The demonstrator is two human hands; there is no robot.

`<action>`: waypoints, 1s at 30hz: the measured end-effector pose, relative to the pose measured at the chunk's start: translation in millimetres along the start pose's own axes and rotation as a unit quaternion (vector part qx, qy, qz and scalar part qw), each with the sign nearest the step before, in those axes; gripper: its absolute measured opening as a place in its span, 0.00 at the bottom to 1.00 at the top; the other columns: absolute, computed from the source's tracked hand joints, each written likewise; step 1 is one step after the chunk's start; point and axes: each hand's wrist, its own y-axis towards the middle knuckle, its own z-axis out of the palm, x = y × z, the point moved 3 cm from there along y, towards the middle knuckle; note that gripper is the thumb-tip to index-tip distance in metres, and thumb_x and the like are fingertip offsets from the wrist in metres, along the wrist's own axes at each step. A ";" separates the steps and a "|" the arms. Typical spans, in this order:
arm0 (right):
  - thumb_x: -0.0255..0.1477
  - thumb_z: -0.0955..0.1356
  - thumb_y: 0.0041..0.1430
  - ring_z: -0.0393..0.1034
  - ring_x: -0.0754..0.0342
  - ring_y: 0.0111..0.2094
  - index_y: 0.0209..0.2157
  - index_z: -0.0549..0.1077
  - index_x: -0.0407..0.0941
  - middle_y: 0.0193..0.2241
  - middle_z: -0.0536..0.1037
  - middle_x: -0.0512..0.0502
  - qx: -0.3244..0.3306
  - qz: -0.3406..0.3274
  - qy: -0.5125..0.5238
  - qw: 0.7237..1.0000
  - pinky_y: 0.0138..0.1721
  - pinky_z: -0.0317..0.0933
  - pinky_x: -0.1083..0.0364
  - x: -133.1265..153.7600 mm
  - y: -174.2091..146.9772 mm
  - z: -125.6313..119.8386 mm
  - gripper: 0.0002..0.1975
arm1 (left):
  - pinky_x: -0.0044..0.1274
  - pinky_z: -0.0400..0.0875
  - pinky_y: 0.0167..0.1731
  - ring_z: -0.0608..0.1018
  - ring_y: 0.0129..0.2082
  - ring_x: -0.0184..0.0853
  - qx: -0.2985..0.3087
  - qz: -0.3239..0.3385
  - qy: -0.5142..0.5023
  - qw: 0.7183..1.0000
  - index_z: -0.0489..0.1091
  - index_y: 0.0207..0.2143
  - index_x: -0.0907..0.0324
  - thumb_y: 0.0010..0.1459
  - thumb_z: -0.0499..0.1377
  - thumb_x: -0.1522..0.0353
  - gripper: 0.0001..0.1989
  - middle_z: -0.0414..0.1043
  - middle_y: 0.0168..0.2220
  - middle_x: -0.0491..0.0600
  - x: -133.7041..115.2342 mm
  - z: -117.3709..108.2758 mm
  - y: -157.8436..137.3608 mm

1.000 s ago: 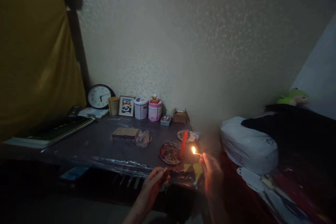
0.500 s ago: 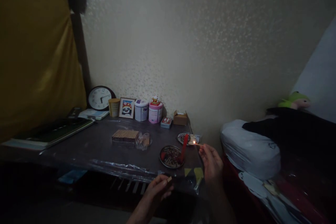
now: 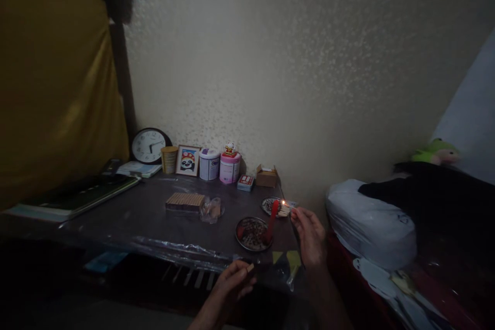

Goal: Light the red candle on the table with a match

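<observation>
Between the fingertips of my right hand [image 3: 310, 237] is a burning match [image 3: 288, 205], its small flame just right of the top of a red candle [image 3: 273, 221]. The candle leans a little, standing at the right side of a round metal plate [image 3: 237, 240] that holds dark bits and a red lump. Near the table's front edge my left hand [image 3: 232, 284] is closed around a small matchbox [image 3: 250, 268], mostly covered by the fingers. Behind the candle, a second metal plate [image 3: 263, 209] bears several unlit matches [image 3: 284, 211] and dark bits.
A row of matchboxes [image 3: 184, 201] and a crumpled clear wrapper [image 3: 211, 210] lie mid-table. Along the wall stand a clock [image 3: 149, 145], a framed panda picture [image 3: 187, 160], two tins [image 3: 229, 169] and a cardboard box [image 3: 266, 177]. Plastic film covers the table [image 3: 154, 227].
My right hand has moved slightly left and up, bringing the match flame closer to the candle's top. My left hand keeps its hold on the matchbox, almost unmoved.
</observation>
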 end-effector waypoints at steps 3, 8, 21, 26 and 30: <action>0.34 0.75 0.36 0.72 0.59 0.27 0.26 0.75 0.43 0.24 0.77 0.53 0.008 -0.005 -0.008 1.000 0.33 0.67 0.59 -0.9 3.4 2.5 0.13 | 0.25 0.63 0.41 0.73 0.38 0.35 0.002 0.000 -0.004 1.000 0.72 0.31 0.57 0.48 0.63 0.62 0.10 0.70 0.34 0.46 1.2 -0.9 0.6; 0.34 0.75 0.37 0.70 0.59 0.26 0.26 0.75 0.43 0.24 0.76 0.53 0.011 -0.019 -0.025 0.999 0.32 0.66 0.59 -4.7 10.7 4.9 0.13 | 0.26 0.62 0.41 0.73 0.39 0.35 0.005 0.006 -0.007 1.000 0.72 0.31 0.57 0.50 0.62 0.63 0.08 0.71 0.33 0.46 -1.8 3.1 -3.9; 0.35 0.74 0.38 0.66 0.61 0.23 0.24 0.74 0.44 0.20 0.73 0.56 0.020 -0.026 -0.045 0.998 0.29 0.62 0.60 -14.1 19.8 11.6 0.12 | 0.26 0.63 0.41 0.75 0.38 0.35 0.003 -0.002 -0.022 1.000 0.72 0.30 0.57 0.48 0.64 0.64 0.08 0.73 0.33 0.46 -7.2 7.4 -6.0; 0.35 0.74 0.38 0.67 0.60 0.24 0.25 0.75 0.44 0.22 0.74 0.55 0.018 -0.027 -0.047 0.998 0.29 0.63 0.60 -14.4 19.4 13.8 0.12 | 0.25 0.64 0.38 0.75 0.35 0.34 -0.013 -0.007 -0.025 1.000 0.72 0.28 0.57 0.46 0.65 0.63 0.09 0.74 0.31 0.45 -4.7 6.1 -2.5; 0.35 0.74 0.38 0.66 0.61 0.23 0.24 0.74 0.43 0.21 0.73 0.56 0.020 -0.029 -0.047 0.998 0.28 0.62 0.60 -14.0 18.4 15.7 0.11 | 0.25 0.63 0.38 0.75 0.35 0.35 -0.007 -0.004 -0.020 1.000 0.73 0.28 0.57 0.47 0.65 0.63 0.08 0.74 0.31 0.46 -4.4 6.4 -2.2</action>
